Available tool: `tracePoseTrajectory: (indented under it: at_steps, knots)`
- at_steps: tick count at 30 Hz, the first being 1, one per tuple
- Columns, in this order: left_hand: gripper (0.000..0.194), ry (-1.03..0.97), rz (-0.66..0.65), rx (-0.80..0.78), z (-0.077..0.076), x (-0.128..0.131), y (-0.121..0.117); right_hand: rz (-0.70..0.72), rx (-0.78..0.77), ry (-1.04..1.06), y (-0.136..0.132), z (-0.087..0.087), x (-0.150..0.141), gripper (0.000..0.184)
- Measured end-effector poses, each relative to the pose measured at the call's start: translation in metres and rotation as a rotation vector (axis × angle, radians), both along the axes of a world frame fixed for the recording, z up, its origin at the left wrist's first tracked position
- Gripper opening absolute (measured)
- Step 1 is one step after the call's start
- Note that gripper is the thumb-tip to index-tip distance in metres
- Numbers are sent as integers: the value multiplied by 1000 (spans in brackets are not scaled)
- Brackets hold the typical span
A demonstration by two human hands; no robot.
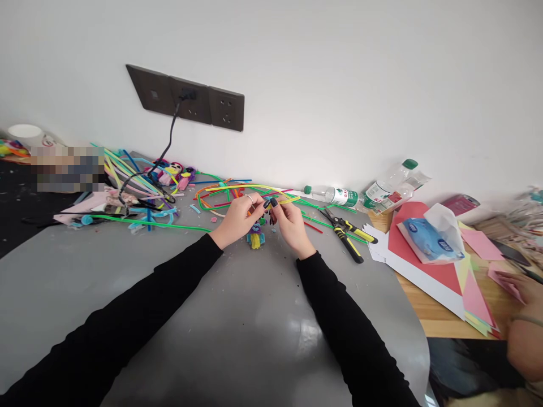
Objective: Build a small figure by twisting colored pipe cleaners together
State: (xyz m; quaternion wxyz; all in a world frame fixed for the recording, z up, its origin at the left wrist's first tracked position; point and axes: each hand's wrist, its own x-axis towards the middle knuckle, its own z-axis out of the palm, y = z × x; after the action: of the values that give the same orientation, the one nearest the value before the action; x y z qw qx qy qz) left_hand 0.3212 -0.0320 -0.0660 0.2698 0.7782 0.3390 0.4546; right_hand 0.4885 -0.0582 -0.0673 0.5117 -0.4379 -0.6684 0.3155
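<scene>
Head view: two bare hands meet above the far part of a grey tabletop (212, 328), near the wall.
Right hand: (289, 226) thumb and finger pinched on a yellow pipe cleaner (291, 200).
Left hand: (244, 215) fingertips meet the right hand's; I cannot tell whether they grip anything.
Colourful figure: (255, 239) small, yellow and blue at its lower end, directly below the fingertips, partly hidden by them.
Pliers: (347, 242) yellow and black, lying right of the right hand, jaws pointing toward the wall.
Green pipe cleaner: (156, 225) stretched along the tabletop, left of the left hand.
Small dolls: (173, 172) grouped near the wall, beyond the left hand.
Tissue pack: (432, 240) on red paper (407, 226), far right.
Co-worker's hand: (524, 286) at the right edge, on pink paper (505, 281).
</scene>
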Motion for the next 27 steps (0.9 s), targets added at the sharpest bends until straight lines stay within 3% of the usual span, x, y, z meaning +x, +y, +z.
tracePoseTrajectory:
  at_steps: [4, 9, 27]
  knots:
    - [24, 44, 37, 85, -3, 0, 1, -18, 20, -4, 0, 0, -1, 48]
    - [19, 73, -11, 145, -5, -3, 3, -32, -9, -3, 0, -2, -1, 51]
    - [17, 80, -31, 106, -5, -3, 2, -39, -40, 14, 1, -3, 0, 54]
